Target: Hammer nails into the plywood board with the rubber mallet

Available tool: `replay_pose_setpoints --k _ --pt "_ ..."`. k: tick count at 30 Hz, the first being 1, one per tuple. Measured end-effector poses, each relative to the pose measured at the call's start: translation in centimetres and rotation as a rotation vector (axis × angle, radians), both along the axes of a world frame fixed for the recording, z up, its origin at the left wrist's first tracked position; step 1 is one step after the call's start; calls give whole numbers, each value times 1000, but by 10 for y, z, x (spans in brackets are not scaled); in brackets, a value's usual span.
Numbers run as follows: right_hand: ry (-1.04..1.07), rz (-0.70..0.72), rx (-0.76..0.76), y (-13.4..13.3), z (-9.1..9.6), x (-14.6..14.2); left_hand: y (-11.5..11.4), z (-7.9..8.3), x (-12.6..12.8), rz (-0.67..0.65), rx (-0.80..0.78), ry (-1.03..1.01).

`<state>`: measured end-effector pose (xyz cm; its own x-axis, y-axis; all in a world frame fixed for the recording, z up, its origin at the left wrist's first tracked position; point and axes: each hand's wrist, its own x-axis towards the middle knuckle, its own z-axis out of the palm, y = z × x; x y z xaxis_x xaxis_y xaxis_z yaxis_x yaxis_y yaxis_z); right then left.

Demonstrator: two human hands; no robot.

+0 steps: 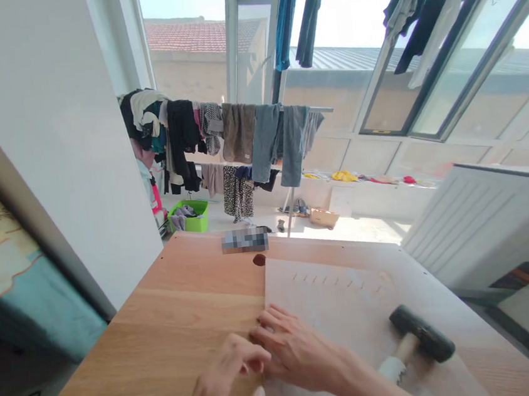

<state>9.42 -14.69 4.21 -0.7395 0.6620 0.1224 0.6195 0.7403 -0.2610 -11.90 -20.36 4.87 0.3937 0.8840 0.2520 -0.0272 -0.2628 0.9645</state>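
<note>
My left hand [227, 378] is curled in a pinch at the left edge of a thin pale panel [332, 298] that lies on a wooden board [173, 321]. What the fingertips hold is too small to make out. My right hand [294, 346] lies beside it with fingers stretched flat on the pale panel, touching the left hand's fingertips. A row of several small nails [334, 281] stands in the panel farther away. A mallet [420, 333] with a black head and light handle rests on the panel to the right of my right forearm.
A round hole [259, 259] marks the board's far edge. A white wall [61, 150] stands at left, a white slatted panel [484, 219] at right. Beyond are a loaded clothes rack [239, 137], a green basket [191, 215] and open windows.
</note>
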Motion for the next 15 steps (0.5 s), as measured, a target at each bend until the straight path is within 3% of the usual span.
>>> replay_pose_setpoints --k 3,7,11,15 --pt "-9 -113 -25 -11 4 42 9 -23 21 -42 66 229" --pt "59 -209 -23 -27 0 96 4 -41 45 -166 -27 214" --pt "104 -344 52 -48 -4 144 -2 -32 67 -286 -291 -106" --pt "202 -707 328 -66 7 209 1 -15 80 -481 -661 -592"
